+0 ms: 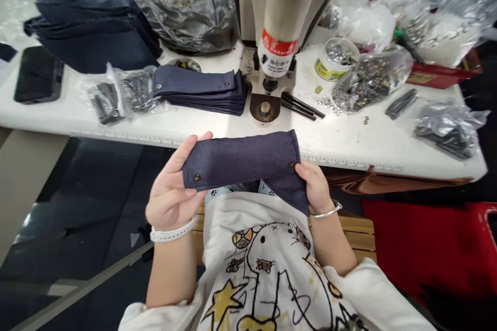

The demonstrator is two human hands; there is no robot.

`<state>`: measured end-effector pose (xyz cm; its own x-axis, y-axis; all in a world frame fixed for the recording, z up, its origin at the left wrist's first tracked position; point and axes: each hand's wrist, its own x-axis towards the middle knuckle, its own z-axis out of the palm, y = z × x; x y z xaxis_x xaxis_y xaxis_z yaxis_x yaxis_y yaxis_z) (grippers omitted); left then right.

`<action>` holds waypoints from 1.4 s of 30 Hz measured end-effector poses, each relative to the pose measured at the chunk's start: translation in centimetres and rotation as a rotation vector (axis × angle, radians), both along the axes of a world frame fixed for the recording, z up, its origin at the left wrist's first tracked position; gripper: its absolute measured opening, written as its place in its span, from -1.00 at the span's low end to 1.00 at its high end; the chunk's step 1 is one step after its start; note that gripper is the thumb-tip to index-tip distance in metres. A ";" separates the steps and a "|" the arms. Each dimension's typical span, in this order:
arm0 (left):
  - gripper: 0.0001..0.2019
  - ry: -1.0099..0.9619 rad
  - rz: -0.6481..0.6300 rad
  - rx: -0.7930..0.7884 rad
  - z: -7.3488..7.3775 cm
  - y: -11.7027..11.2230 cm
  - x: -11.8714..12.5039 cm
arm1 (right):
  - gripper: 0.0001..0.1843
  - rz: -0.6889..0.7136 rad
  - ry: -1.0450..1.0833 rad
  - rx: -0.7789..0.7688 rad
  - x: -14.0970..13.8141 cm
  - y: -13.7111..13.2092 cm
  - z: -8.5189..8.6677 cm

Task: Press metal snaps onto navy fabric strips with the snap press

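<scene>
Navy strip runs lengthwise left to right, ends held by half-open left hand and curled right hand, near the white table's front edge.

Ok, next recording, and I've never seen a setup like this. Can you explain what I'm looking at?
No robot here: these are a person's own bare hands. The single picture comes from a camera worn on the head, looking forward and down. The left hand and right hand hold a dark blue piece near its ends, with small round fittings showing on it. Beyond stands a press-like machine on a white table. To the machine's left lies a stack of similar pieces; to its right are black rods, a tub and a clear bag of small parts.
</scene>
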<state>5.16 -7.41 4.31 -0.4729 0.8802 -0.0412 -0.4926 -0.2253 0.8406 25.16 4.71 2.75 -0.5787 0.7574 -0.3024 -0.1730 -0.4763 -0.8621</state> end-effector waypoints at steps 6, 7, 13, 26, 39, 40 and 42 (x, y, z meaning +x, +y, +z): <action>-0.37 -0.034 0.094 -0.077 0.2 0.5 0.2 | -0.73 0.072 -0.012 0.003 0.2 0.4 0.2; -0.38 -0.034 0.101 -0.089 0.3 0.6 0.2 | -0.71 0.076 -0.020 0.004 0.2 0.4 0.2; -0.44 0.031 0.049 -0.044 0.3 0.5 0.3 | -0.74 0.016 -0.030 0.025 0.1 0.2 0.5; -0.48 0.039 0.038 -0.069 -0.1 0.3 -0.1 | -0.79 0.014 -0.133 0.089 0.4 0.4 -0.4; -0.54 0.109 0.048 -0.076 -0.1 0.5 0.2 | -0.73 0.009 -0.202 0.141 -0.8 0.9 -0.6; -0.53 0.100 0.057 -0.073 -0.1 0.5 0.3 | -0.72 -0.011 -0.194 0.135 -0.8 0.8 -0.7; -0.52 0.080 0.071 -0.069 -0.2 0.7 0.4 | -0.71 -0.049 -0.196 0.144 -0.8 0.7 -0.9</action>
<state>5.57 -6.75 4.11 -0.5381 0.8407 -0.0603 -0.4081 -0.1973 0.8914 24.40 5.38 1.81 -0.4815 0.8265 -0.2917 -0.0160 -0.3411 -0.9399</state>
